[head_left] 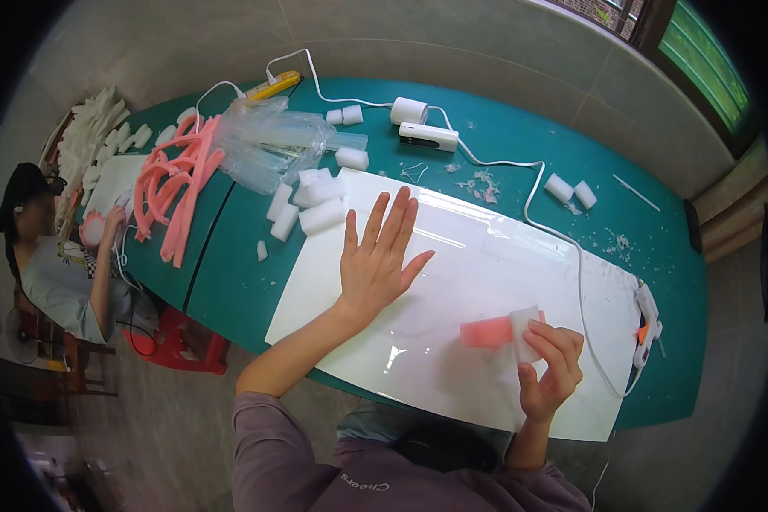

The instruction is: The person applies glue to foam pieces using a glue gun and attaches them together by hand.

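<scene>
My right hand (553,365) pinches a white foam block (525,331) between thumb and fingers over the right part of a glossy white board (452,282). A short pink foam strip (485,333) sticks out to the left of the block, against it; whether the two are joined I cannot tell. My left hand (380,252) holds nothing, its fingers spread above the left part of the board. Beyond it lies a group of white foam blocks (320,205) at the board's far left edge.
At the board's right edge lies a white corded tool (647,311) with an orange part. Its white cable (580,273) crosses the board. Pink foam strips (179,192) and a clear plastic bag (260,145) lie far left. A person (68,273) works at the left.
</scene>
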Action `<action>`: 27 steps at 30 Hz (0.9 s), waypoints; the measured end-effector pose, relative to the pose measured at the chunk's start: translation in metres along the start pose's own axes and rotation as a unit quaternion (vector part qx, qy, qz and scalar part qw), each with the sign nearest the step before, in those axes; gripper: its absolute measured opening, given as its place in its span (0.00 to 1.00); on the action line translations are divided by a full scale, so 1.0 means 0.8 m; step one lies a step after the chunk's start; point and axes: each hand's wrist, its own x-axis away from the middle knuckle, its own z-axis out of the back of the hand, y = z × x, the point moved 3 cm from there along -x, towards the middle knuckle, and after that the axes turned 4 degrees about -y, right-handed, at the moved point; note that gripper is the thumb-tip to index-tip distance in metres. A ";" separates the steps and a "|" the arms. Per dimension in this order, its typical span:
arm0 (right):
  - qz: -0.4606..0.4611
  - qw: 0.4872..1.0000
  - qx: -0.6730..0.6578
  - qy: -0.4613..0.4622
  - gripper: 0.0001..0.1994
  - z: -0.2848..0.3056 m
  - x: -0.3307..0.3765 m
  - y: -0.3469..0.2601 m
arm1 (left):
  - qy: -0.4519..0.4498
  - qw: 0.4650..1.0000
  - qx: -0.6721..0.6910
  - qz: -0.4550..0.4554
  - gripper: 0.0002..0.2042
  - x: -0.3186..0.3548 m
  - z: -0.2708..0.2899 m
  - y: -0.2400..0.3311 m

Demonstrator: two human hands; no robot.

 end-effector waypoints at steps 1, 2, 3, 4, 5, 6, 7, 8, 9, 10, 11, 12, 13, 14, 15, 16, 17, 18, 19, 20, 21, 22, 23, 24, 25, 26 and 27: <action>0.002 1.000 -0.001 0.002 0.14 0.000 0.000 0.000 | -0.001 1.000 0.002 -0.001 0.37 0.001 0.001 0.001; 0.004 1.000 -0.002 0.003 0.14 0.000 0.001 0.000 | 0.014 1.000 -0.017 -0.010 0.36 0.002 0.003 0.003; 0.002 1.000 -0.001 0.003 0.14 0.000 0.002 0.000 | 0.030 0.999 -0.035 -0.020 0.36 0.003 0.005 0.004; 0.002 1.000 0.005 0.002 0.14 0.000 0.002 -0.001 | 0.030 0.999 -0.034 -0.020 0.36 0.004 0.005 0.005; 0.002 1.000 0.010 0.002 0.14 0.000 0.002 -0.001 | 0.026 0.999 -0.036 -0.016 0.35 0.005 0.006 0.005; 0.002 1.000 0.011 0.001 0.14 0.000 0.003 -0.001 | 0.023 0.999 -0.037 -0.013 0.35 0.006 0.006 0.006; 0.002 1.000 0.012 0.003 0.14 0.000 0.003 0.000 | 0.023 0.999 -0.036 -0.012 0.35 0.006 0.006 0.006; 0.003 1.000 0.013 0.006 0.14 0.000 0.004 0.000 | 0.026 0.999 -0.043 -0.014 0.35 0.006 0.006 0.007; 0.003 1.000 0.012 0.005 0.14 0.000 0.004 -0.001 | 0.029 0.998 -0.049 -0.015 0.35 0.006 0.007 0.007; 0.003 1.000 0.012 0.003 0.14 0.000 0.004 -0.001 | 0.029 0.998 -0.049 -0.015 0.35 0.006 0.007 0.006; 0.003 1.000 0.014 0.002 0.13 0.000 0.004 -0.002 | 0.029 0.998 -0.051 -0.013 0.35 0.006 0.006 0.006; 0.003 1.000 0.014 0.002 0.13 0.000 0.004 -0.002 | 0.029 0.998 -0.052 -0.011 0.35 0.006 0.006 0.006; -0.002 1.000 0.006 0.004 0.13 -0.001 0.004 -0.001 | 0.030 0.998 -0.052 -0.011 0.35 0.006 0.006 0.006; -0.006 1.000 -0.003 0.006 0.13 -0.001 0.004 0.000 | 0.028 0.998 -0.059 -0.010 0.35 0.006 0.005 0.005; -0.006 1.000 -0.003 0.006 0.13 -0.001 0.004 0.000 | 0.026 0.997 -0.066 -0.009 0.35 0.006 0.005 0.004; -0.009 1.000 -0.010 0.008 0.13 -0.001 0.004 0.001 | 0.026 0.997 -0.066 -0.008 0.35 0.006 0.005 0.004; -0.013 1.000 -0.016 0.010 0.13 -0.001 0.004 0.002 | 0.024 0.997 -0.069 -0.007 0.35 0.005 0.005 0.004; -0.012 1.000 -0.016 0.011 0.13 -0.001 0.004 0.002 | 0.023 0.997 -0.071 -0.006 0.35 0.005 0.004 0.004; -0.014 1.000 -0.020 0.012 0.13 -0.001 0.004 0.003 | 0.024 0.997 -0.071 -0.006 0.35 0.005 0.004 0.004; -0.016 0.999 -0.025 0.014 0.13 -0.001 0.004 0.003 | 0.028 0.997 -0.075 -0.008 0.34 0.005 0.004 0.003; -0.016 0.999 -0.024 0.015 0.13 -0.001 0.004 0.003 | 0.033 0.996 -0.080 -0.010 0.34 0.005 0.005 0.003; -0.015 0.999 -0.025 0.013 0.14 0.000 0.004 0.003 | 0.034 0.996 -0.080 -0.010 0.34 0.004 0.005 0.003; -0.014 1.000 -0.025 0.012 0.14 0.000 0.004 0.002 | 0.034 0.996 -0.078 -0.009 0.35 0.004 0.005 0.004; -0.014 1.000 -0.024 0.012 0.14 0.000 0.005 0.003 | 0.035 0.996 -0.077 -0.009 0.35 0.005 0.005 0.004; -0.015 1.000 -0.025 0.011 0.13 -0.001 0.006 0.003 | 0.035 0.996 -0.076 -0.009 0.35 0.005 0.005 0.004; -0.014 0.999 -0.027 0.010 0.13 -0.001 0.006 0.003 | 0.043 0.997 -0.055 -0.015 0.35 0.005 0.007 0.004; -0.014 0.999 -0.028 0.010 0.13 -0.001 0.006 0.003 | 0.051 0.998 -0.035 -0.020 0.35 0.003 0.011 0.004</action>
